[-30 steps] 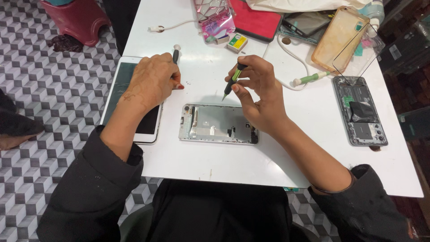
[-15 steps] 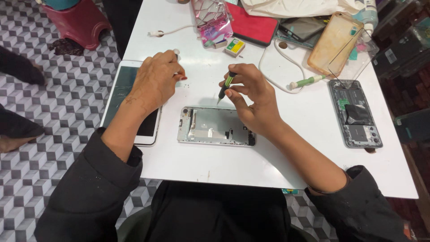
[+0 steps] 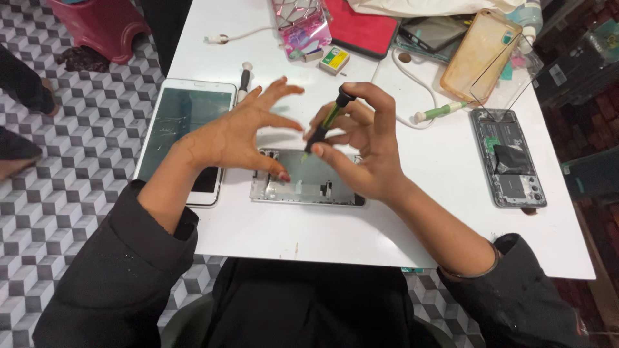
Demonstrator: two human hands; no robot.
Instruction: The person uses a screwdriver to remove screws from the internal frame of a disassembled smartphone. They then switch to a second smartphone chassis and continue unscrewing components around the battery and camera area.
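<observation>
On the white table, head view: a silver phone frame lies flat near the front edge, directly before the person. The right hand is raised over the frame's upper edge; its grip is closed on a small screwdriver with a black cap and green shaft, index fingertip on the cap, thumb and other fingers around the shaft. The tool is tilted, tip pointing down and left toward the frame; whether the tip touches it cannot be told. The left hand is above the frame's left end, its grip wide open, fingers spread, holding nothing; one fingertip is at the frame's upper left corner.

A tablet lies just left of the frame, partly under the left forearm. A second screwdriver lies beside the tablet's top right corner. An opened phone lies well to the right. A tan phone case, a red pouch and a white cable lie at the far edge.
</observation>
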